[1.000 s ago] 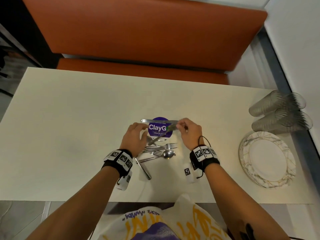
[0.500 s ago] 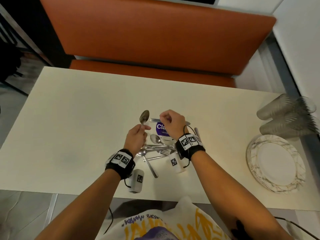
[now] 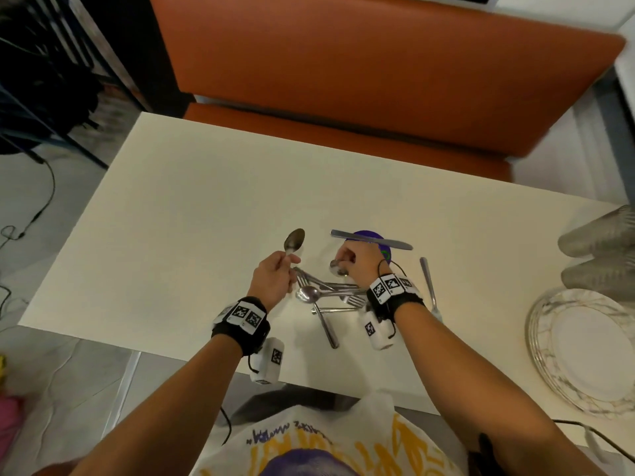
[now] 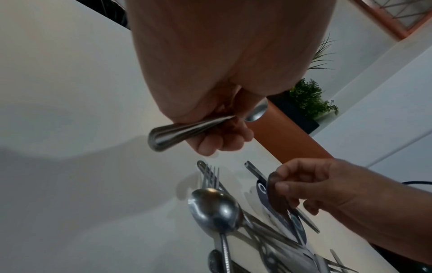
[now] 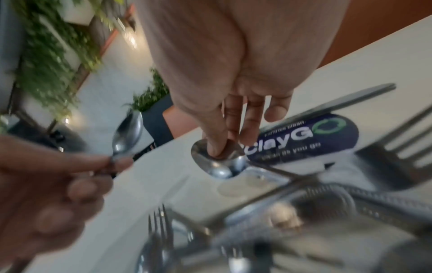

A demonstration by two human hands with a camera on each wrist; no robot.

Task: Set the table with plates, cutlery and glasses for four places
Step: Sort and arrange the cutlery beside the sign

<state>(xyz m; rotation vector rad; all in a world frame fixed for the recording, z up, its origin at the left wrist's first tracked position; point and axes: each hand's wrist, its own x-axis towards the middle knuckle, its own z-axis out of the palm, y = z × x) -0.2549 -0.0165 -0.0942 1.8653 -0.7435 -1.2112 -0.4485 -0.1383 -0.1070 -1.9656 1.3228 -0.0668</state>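
Two spoons are in hand: the left hand (image 3: 275, 280) holds one spoon (image 3: 294, 241) by the handle, bowl up and clear of the table (image 3: 178, 214), and the right hand (image 3: 357, 261) pinches the bowl of a second spoon (image 5: 216, 162) with thumb and fingertips (image 5: 216, 147), just at the near edge of the purple sticker (image 5: 304, 140). Left fingers are curled around the handle, whose end sticks out below the fist in the left wrist view; the other right fingers hang loosely curled. Both wrists are bent down over the cutlery pile (image 3: 330, 297), which lies about the middle of the table, nearer its front edge. A knife (image 3: 371, 239) lies across the sticker beyond the right hand, and a fork (image 3: 429, 286) lies apart to the right of that wrist. Plates (image 3: 584, 348) are stacked at the right front corner, with glasses (image 3: 598, 255) lying on their sides behind them along the right edge. Judging by looks, the cutlery is stiff, light polished steel, likely slippery; a grip on the bowl is poor, so the handle's middle is the better hold. Crossed handles in the pile may drag neighbours along when one piece is lifted. No place appears laid yet.
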